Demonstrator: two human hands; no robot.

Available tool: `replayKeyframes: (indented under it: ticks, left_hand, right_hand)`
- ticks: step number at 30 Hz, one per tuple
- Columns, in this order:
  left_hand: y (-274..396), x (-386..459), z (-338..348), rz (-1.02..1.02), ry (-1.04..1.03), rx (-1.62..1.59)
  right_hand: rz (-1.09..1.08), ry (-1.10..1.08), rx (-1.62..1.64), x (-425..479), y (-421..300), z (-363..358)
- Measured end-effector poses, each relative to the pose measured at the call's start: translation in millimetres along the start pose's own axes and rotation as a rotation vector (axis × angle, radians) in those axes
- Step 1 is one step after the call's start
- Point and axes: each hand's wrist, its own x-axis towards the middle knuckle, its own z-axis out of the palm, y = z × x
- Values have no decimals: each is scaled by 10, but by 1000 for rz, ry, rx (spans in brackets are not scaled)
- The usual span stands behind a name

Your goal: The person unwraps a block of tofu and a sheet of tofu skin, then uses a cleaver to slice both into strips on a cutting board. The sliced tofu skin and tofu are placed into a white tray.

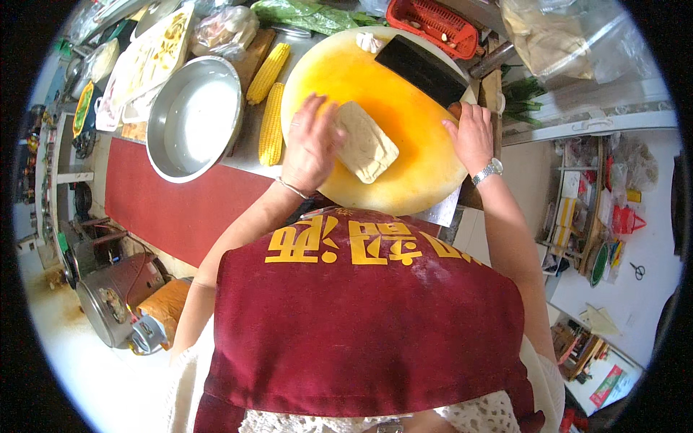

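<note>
A round yellow-stained cutting board (427, 157) lies before me. On it rests a pale rectangular block, tofu by its look (367, 143). My left hand (314, 138), slightly blurred, is at the block's left edge with its fingers apart; whether it touches the block I cannot tell. At the board's right edge, my right hand (472, 130) has its fingers at the wooden handle (453, 110) of a dark, broad-bladed cleaver (421, 70). The blade lies across the upper right of the board. A head of garlic (368, 42) sits left of the blade.
Two corn cobs (269, 73) lie left of the board, beside a large metal basin (195, 119) holding liquid. A red plastic basket (433, 27) stands behind the board, leafy greens (314, 16) to its left. White trays (154, 59) of food are at the far left.
</note>
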Motion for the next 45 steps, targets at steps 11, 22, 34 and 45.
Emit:
replayKeyframes:
  ticks: [11, 22, 34, 45]
  left_hand:
    - [-96, -179, -152, -9, -37, -110]
    - [-202, -308, -146, 60, 124, -202]
    - [-232, -209, -39, 124, 28, -302]
    - [-316, -193, 31, 149, -35, -304]
  right_hand:
    - [-100, -4, 64, 106, -29, -149]
    - [220, -240, 669, -889, -753, -1139]
    - [41, -293, 389, -911, -1257, -1063]
    - [137, -605, 298, -635, -1534, -1183]
